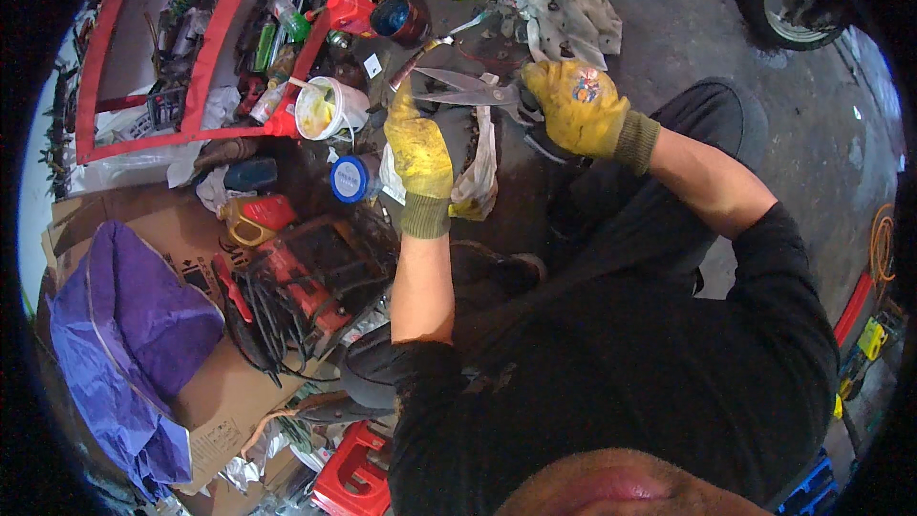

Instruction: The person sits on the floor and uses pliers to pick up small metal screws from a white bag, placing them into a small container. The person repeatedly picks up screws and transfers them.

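Observation:
My right hand (580, 107), in a yellow work glove with a ribbed cuff, is closed around the handles of large metal shears (463, 91). Their blades are spread and point left, the tips close to my left hand (418, 148). That hand wears a matching glove, with its fingers drawn together and pointing away from me. Near its fingertips is a thin reddish-brown strip (416, 64) with a pale far end; the grip itself is hidden. Below the shears hangs or lies a pale, dirty cloth strip (480, 158), yellowish at its lower end.
A white bucket (330, 107), a blue lid (351, 179) and a dark can (401, 19) stand left. Beyond are a grey rag (575, 17) and a wheel (791, 0). A red metal frame (201, 67), purple cloth (143, 325) and red power tool (301, 282) crowd the left side.

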Motion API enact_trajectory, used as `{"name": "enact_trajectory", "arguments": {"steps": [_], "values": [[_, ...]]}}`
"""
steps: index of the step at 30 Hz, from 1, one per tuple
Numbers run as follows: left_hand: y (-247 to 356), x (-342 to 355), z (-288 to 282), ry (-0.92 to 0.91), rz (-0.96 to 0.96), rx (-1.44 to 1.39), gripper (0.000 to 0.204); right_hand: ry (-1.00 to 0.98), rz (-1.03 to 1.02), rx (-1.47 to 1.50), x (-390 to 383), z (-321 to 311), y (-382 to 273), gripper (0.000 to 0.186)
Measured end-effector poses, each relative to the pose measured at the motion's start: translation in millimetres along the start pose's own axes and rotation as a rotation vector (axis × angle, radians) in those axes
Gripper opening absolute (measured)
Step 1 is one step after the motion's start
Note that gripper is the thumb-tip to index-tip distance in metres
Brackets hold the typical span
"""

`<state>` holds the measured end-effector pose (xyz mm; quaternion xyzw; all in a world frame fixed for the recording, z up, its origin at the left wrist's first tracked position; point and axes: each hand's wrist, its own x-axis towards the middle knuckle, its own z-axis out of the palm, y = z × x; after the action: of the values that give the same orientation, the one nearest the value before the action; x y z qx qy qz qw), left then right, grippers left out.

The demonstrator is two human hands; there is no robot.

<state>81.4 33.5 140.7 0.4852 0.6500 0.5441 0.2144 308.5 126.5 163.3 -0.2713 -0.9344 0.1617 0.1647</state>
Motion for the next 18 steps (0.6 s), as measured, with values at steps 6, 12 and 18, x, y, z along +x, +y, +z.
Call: {"name": "enact_trajectory", "arguments": {"steps": [6,12,18], "values": [[37,2,14,0.009,-0.038,-0.054,0.041,-0.174,0.125,-0.034,3,-1,3,0.031],[72,7,23,-0.050,-0.226,-0.153,0.038,-0.104,0.194,0.199,-1,12,24,0.036],[66,7,19,-0.042,-0.260,-0.278,0.031,-0.181,0.248,0.527,-2,15,15,0.043]]}}
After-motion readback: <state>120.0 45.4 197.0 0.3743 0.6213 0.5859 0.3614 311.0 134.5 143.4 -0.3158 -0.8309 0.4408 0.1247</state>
